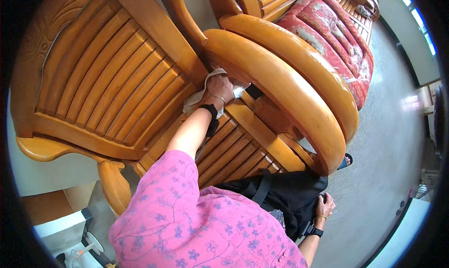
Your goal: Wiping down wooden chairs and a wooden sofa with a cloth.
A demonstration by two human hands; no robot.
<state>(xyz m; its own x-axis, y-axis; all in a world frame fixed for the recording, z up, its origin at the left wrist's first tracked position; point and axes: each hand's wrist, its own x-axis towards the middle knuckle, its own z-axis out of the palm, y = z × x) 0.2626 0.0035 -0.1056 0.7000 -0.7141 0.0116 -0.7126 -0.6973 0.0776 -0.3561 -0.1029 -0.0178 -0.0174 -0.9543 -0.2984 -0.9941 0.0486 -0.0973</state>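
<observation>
Cloth (196, 98), white and bunched, sits under my left hand (219, 88) at the back corner of the wooden chair (107, 76), right where the slatted backrest meets the seat and the inner end of the rounded armrest (280, 85). My fingers are closed down over it, grasping the upper part and pressing it into the joint, while a loose tail of fabric trails out along the foot of the backrest toward the chair's left edge. A thin bangle and a black wrist strap (210, 112) sit just behind that hand, and my pink flowered sleeve (187, 212) runs back from there toward the lower edge of the view.

To do this rubbing well, I judge I should keep the cloth folded thick under my fingertips, push it right into the seam between slats and armrest, and follow the grain along each seat slat (234, 151) rather than across it, so dust does not pack into the grooves.

My right hand (324, 206) is well apart, low at my side past the front end of the armrest; it rests curled against my dark clothing, and I cannot tell whether it grips anything. Beyond the armrest stands a second wooden seat with a red patterned cushion (336, 39), and grey floor (393, 146) spreads out to the right.
</observation>
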